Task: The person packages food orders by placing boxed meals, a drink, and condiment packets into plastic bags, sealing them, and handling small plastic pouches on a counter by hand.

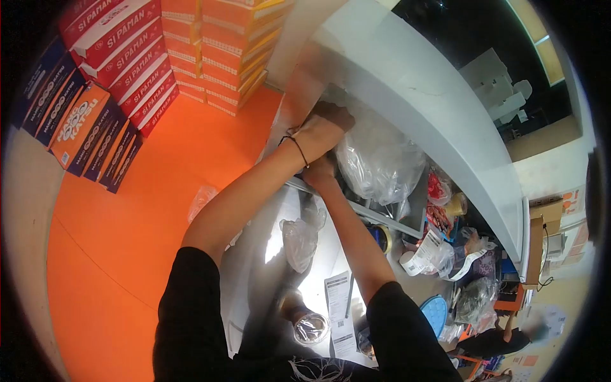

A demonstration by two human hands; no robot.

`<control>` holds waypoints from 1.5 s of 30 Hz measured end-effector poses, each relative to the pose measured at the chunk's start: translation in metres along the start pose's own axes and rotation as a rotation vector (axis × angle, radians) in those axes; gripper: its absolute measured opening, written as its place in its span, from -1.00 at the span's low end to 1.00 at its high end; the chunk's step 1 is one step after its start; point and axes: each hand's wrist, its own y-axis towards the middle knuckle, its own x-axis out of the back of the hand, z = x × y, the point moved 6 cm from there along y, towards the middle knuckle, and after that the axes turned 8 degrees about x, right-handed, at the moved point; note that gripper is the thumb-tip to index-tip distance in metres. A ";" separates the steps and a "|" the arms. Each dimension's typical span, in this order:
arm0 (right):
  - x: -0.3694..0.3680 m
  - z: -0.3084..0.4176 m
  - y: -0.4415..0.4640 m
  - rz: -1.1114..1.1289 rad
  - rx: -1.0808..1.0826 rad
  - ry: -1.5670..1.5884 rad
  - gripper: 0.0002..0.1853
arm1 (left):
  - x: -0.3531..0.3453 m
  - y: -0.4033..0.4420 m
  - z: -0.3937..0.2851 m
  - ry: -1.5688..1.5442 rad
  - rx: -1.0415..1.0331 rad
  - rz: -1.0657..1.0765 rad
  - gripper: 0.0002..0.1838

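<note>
My left hand (332,118) is at the top left of a grey tray (407,225), its fingers bent and closed beside clear plastic bags (382,159). What they hold, if anything, is hidden. Just below its wrist, which wears a dark band (299,151), is my right hand (319,170), close to the tray's near corner; its fingers are mostly hidden. On the metal counter lie a small clear bag (299,245), a paper receipt (340,312) with a pen (349,296) on it, and a lidded cup of dark drink (310,327).
Stacked red boxes (137,57), orange boxes (219,51) and dark blue boxes (57,95) stand at the upper left. A white curved panel (439,102) runs above the tray. A label roll (414,262) and a blue lid (435,315) are at the right, a person (493,344) beyond.
</note>
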 end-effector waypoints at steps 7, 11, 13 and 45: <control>0.000 -0.017 -0.012 -0.077 0.098 0.233 -0.65 | -0.003 -0.014 0.005 -0.132 -0.025 -0.059 -0.86; 0.038 -0.006 -0.039 -0.293 0.064 0.440 -0.77 | -0.007 -0.037 0.007 -0.291 -0.022 -0.150 -0.82; 0.040 -0.003 -0.039 -0.186 0.094 0.603 -0.82 | -0.013 -0.056 0.010 -0.303 0.103 -0.195 -0.79; 0.194 0.090 -0.210 -0.673 0.373 0.521 -0.90 | -0.078 -0.137 -0.017 -0.349 0.266 0.159 -0.39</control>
